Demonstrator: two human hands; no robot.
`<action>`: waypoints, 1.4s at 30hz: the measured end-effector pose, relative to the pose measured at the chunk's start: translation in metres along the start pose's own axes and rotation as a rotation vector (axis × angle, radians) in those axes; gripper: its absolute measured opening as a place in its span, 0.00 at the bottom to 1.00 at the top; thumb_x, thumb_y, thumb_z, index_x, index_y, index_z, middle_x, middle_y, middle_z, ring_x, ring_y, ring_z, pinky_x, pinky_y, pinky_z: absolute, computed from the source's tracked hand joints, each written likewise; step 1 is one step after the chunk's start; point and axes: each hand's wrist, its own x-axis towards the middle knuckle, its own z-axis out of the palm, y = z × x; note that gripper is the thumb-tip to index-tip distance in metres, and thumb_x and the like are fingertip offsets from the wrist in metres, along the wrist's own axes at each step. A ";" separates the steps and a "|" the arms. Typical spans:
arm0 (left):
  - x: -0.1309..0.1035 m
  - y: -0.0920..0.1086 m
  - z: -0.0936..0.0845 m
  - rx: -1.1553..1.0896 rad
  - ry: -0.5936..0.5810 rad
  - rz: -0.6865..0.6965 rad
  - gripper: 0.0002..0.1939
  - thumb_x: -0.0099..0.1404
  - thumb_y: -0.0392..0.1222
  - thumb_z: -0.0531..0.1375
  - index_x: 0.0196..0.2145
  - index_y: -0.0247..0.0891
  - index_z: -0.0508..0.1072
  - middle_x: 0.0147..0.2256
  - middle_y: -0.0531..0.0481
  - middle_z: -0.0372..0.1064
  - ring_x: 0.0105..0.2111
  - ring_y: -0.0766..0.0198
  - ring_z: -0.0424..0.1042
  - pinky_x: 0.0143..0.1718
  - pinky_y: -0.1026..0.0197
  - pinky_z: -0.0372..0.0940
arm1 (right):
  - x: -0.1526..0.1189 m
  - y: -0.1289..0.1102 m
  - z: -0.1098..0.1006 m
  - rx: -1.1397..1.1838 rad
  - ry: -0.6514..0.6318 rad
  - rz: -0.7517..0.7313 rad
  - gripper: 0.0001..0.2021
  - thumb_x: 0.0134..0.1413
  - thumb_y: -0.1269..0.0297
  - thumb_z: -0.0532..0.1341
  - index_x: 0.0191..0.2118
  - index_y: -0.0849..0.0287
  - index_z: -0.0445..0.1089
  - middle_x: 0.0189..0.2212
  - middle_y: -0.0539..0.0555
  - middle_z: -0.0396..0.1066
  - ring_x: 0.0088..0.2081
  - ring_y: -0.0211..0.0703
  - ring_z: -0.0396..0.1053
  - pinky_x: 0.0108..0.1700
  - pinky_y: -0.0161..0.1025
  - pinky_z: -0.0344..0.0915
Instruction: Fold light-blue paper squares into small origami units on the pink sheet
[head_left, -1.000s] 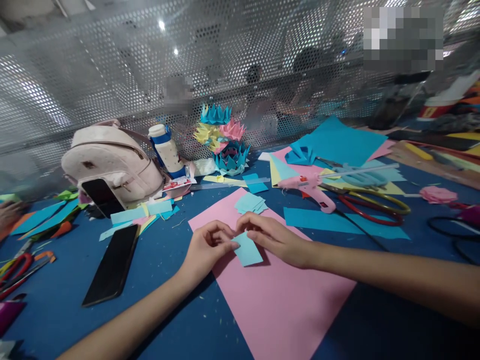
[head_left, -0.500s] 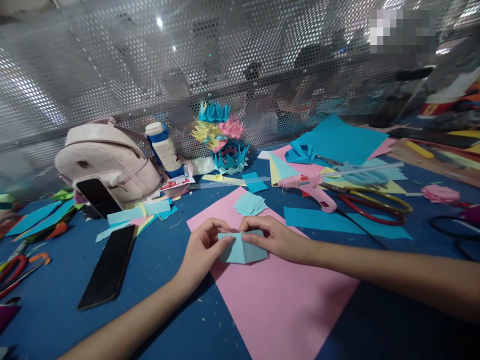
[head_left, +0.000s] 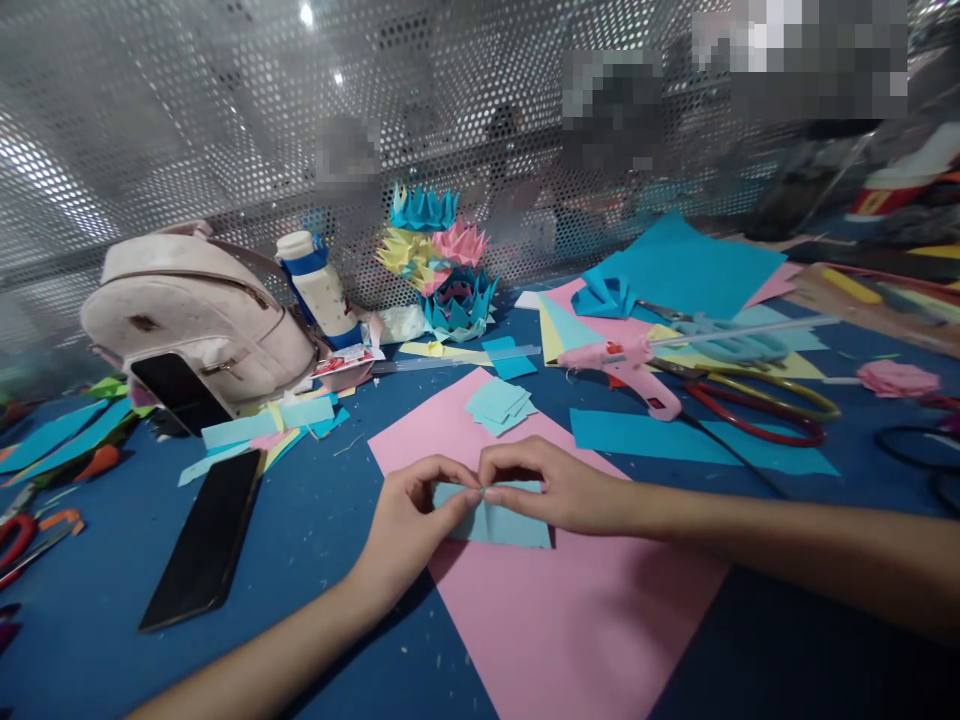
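A light-blue piece of paper [head_left: 517,528] with a crease down its middle is held between my two hands. My left hand [head_left: 420,505] pinches its top edge near the crease with thumb and index finger. Thumb and index finger of my right hand [head_left: 551,485] pinch the same edge just to the right, the fingertips of both hands almost touching. Beneath lies a large pink sheet of paper [head_left: 555,620]. On its far part, just beyond my hands, rests a small stack of light-blue paper squares [head_left: 500,403].
A pink glue gun [head_left: 637,370] and red-and-yellow-handled scissors [head_left: 757,405] lie to the right. A black phone [head_left: 206,540] is at left. Behind stand a pale backpack [head_left: 187,310], a bottle [head_left: 319,290] and folded paper flowers [head_left: 439,260] before a perforated metal screen [head_left: 480,100].
Both hands and the light-blue paper have come slightly nearer to me. My fingertips have drawn together at the crease, and the paper now looks flatter. The view has shifted a little.
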 end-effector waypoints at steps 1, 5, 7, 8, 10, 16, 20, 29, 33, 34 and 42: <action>0.000 0.000 0.000 -0.001 -0.001 -0.004 0.02 0.57 0.36 0.64 0.29 0.36 0.76 0.29 0.50 0.74 0.30 0.64 0.68 0.32 0.65 0.59 | 0.000 0.000 0.000 0.006 -0.001 -0.001 0.07 0.60 0.66 0.57 0.31 0.60 0.65 0.27 0.48 0.63 0.30 0.35 0.60 0.32 0.32 0.56; -0.001 0.001 0.001 0.001 0.000 -0.016 0.02 0.57 0.37 0.64 0.29 0.36 0.76 0.28 0.50 0.73 0.29 0.64 0.67 0.31 0.65 0.58 | 0.001 0.001 -0.001 0.036 -0.008 -0.007 0.06 0.59 0.69 0.58 0.30 0.61 0.65 0.26 0.47 0.63 0.29 0.34 0.60 0.32 0.32 0.55; -0.001 0.001 0.001 0.007 0.003 -0.022 0.02 0.57 0.37 0.64 0.29 0.36 0.76 0.28 0.50 0.73 0.29 0.64 0.66 0.31 0.65 0.58 | 0.001 0.001 -0.001 0.047 -0.010 -0.004 0.06 0.59 0.69 0.58 0.30 0.61 0.65 0.26 0.47 0.63 0.29 0.34 0.59 0.32 0.32 0.55; -0.001 0.002 0.001 0.007 0.002 -0.023 0.02 0.57 0.37 0.64 0.29 0.36 0.76 0.28 0.50 0.73 0.29 0.64 0.66 0.31 0.65 0.58 | 0.001 0.001 -0.001 0.050 -0.011 -0.001 0.06 0.59 0.69 0.58 0.30 0.61 0.66 0.26 0.47 0.63 0.29 0.34 0.59 0.32 0.32 0.55; -0.001 0.002 0.001 0.000 0.002 -0.018 0.02 0.58 0.36 0.63 0.29 0.36 0.76 0.29 0.50 0.73 0.30 0.64 0.67 0.32 0.65 0.59 | 0.001 0.001 -0.001 0.054 -0.008 0.006 0.06 0.59 0.68 0.58 0.30 0.61 0.66 0.26 0.47 0.63 0.29 0.35 0.59 0.32 0.32 0.55; 0.005 0.000 -0.007 -0.032 -0.013 -0.085 0.05 0.53 0.37 0.67 0.28 0.35 0.75 0.29 0.49 0.74 0.29 0.64 0.69 0.29 0.66 0.61 | 0.001 0.005 -0.001 0.051 0.105 0.083 0.10 0.60 0.60 0.60 0.31 0.60 0.68 0.26 0.48 0.65 0.28 0.35 0.60 0.31 0.32 0.55; 0.007 -0.002 -0.011 -0.024 0.036 -0.121 0.06 0.51 0.37 0.69 0.23 0.35 0.74 0.26 0.50 0.74 0.30 0.64 0.71 0.31 0.65 0.63 | 0.002 0.009 -0.001 0.036 0.158 0.143 0.13 0.57 0.56 0.62 0.28 0.61 0.68 0.24 0.47 0.65 0.26 0.34 0.58 0.28 0.33 0.54; 0.011 0.000 -0.015 -0.078 -0.017 -0.154 0.07 0.51 0.38 0.69 0.27 0.35 0.75 0.28 0.51 0.74 0.28 0.66 0.69 0.31 0.65 0.62 | 0.002 0.011 -0.002 0.036 0.212 0.158 0.12 0.57 0.58 0.62 0.29 0.60 0.69 0.24 0.47 0.64 0.25 0.33 0.56 0.27 0.33 0.53; 0.012 -0.002 -0.019 -0.116 -0.023 -0.240 0.12 0.48 0.40 0.71 0.29 0.35 0.74 0.25 0.53 0.70 0.24 0.69 0.65 0.26 0.67 0.59 | 0.001 0.014 -0.003 0.095 0.263 0.203 0.09 0.56 0.59 0.62 0.32 0.59 0.69 0.25 0.47 0.64 0.23 0.32 0.56 0.24 0.32 0.52; 0.012 -0.003 -0.019 -0.115 -0.001 -0.237 0.12 0.49 0.41 0.70 0.28 0.34 0.73 0.24 0.54 0.68 0.23 0.70 0.64 0.26 0.67 0.58 | 0.001 0.015 -0.003 0.112 0.265 0.204 0.08 0.55 0.59 0.63 0.32 0.59 0.69 0.26 0.47 0.65 0.24 0.32 0.57 0.25 0.31 0.53; 0.009 -0.007 -0.022 -0.118 0.128 -0.147 0.15 0.53 0.44 0.69 0.20 0.34 0.68 0.20 0.56 0.62 0.22 0.71 0.58 0.24 0.69 0.54 | 0.003 0.016 -0.001 0.329 0.248 0.278 0.11 0.51 0.60 0.66 0.28 0.60 0.65 0.19 0.46 0.65 0.21 0.36 0.67 0.23 0.32 0.62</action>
